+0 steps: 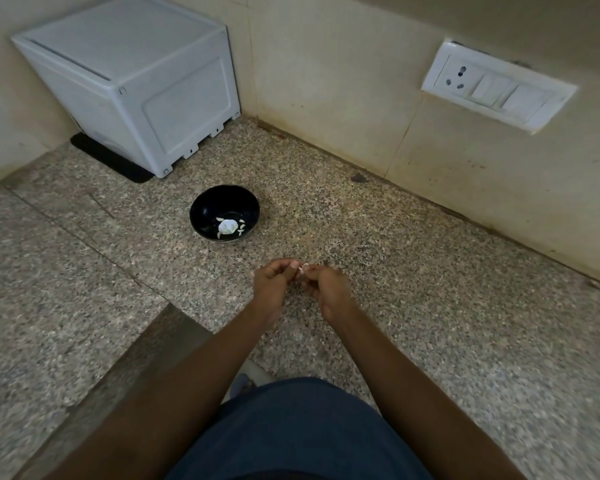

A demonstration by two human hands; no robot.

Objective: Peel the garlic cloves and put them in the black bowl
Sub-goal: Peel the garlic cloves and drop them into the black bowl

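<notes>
Peeling a garlic clove (304,267), pinched between the fingertips of both hands above the speckled desk (430,289): left hand (273,285) and right hand (329,289) each curl their fingers onto it. The step in hand appears to be stripping the skin; next, the bared clove must be carried forward and left to the black bowl (224,213), which holds a garlic bulb (228,226) and loose cloves. How much skin remains is too small and blurred to tell. A white box (129,81) stands behind.
</notes>
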